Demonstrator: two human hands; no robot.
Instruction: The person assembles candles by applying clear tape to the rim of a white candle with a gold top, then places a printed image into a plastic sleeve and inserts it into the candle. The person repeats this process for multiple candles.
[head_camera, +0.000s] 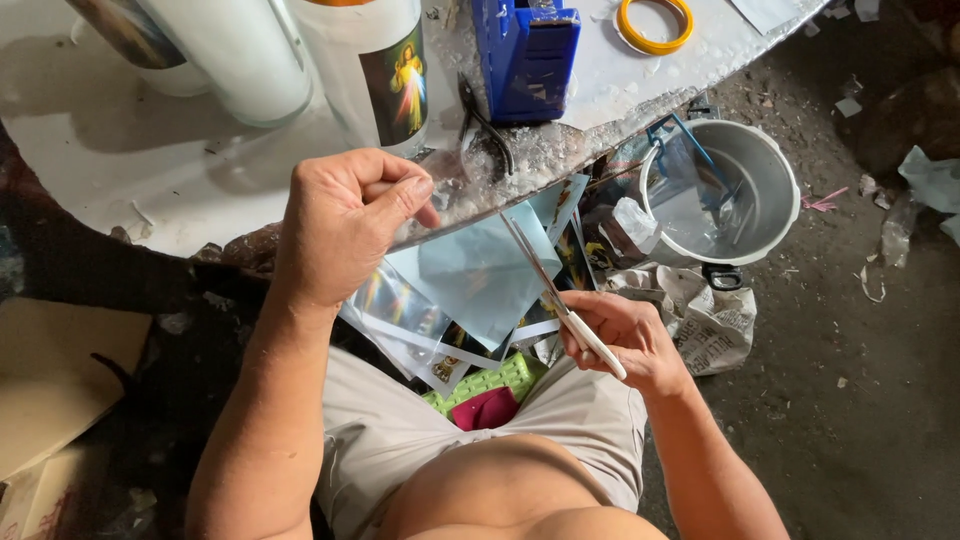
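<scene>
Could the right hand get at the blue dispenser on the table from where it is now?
Probably not freely: the right hand is closed around scissors, and the clear sheet held by the left hand lies between it and the blue dispenser.

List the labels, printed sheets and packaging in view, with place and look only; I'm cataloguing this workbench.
Picture label: on the white cylinder on the table, dark rectangle with a robed figure in bright colours.
Printed sheets: piled below the table edge above the lap, pale blue, glossy.
Crumpled newsprint: on the floor under the metal pot, grey-white.
</scene>
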